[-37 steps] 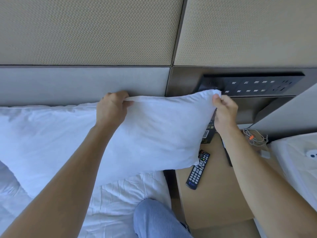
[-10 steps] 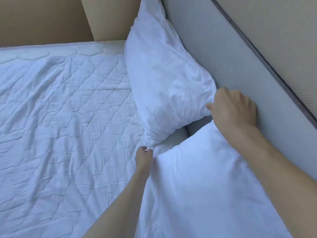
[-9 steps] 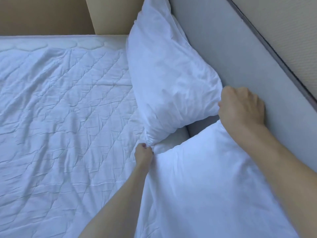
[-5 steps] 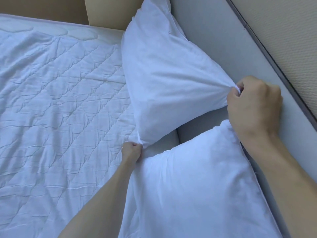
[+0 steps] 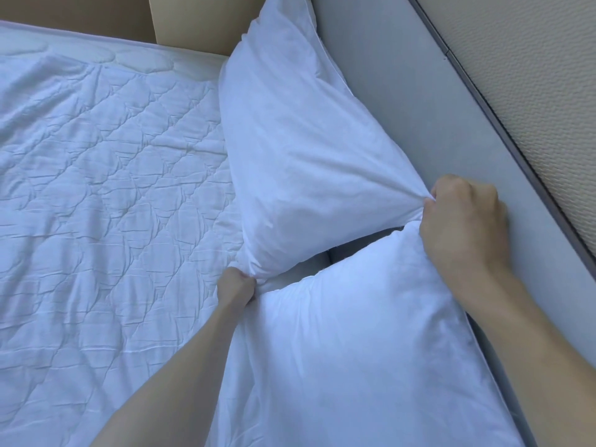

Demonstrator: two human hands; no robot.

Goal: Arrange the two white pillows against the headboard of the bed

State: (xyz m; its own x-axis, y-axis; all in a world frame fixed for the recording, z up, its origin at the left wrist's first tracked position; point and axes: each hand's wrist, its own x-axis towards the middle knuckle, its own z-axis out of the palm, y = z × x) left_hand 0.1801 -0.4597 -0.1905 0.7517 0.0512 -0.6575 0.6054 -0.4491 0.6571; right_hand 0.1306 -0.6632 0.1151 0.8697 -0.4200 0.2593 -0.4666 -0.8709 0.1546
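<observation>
Two white pillows lean on a grey headboard (image 5: 403, 101) running from twelve to five o'clock. The far pillow (image 5: 296, 150) is pinched at two corners: the left hand (image 5: 235, 287) at centre, the right hand (image 5: 464, 221) at three o'clock (fingertips buried in cloth). The near pillow (image 5: 358, 350) runs off the bottom edge. A quilted mattress (image 5: 103, 195) fills nine o'clock.
</observation>
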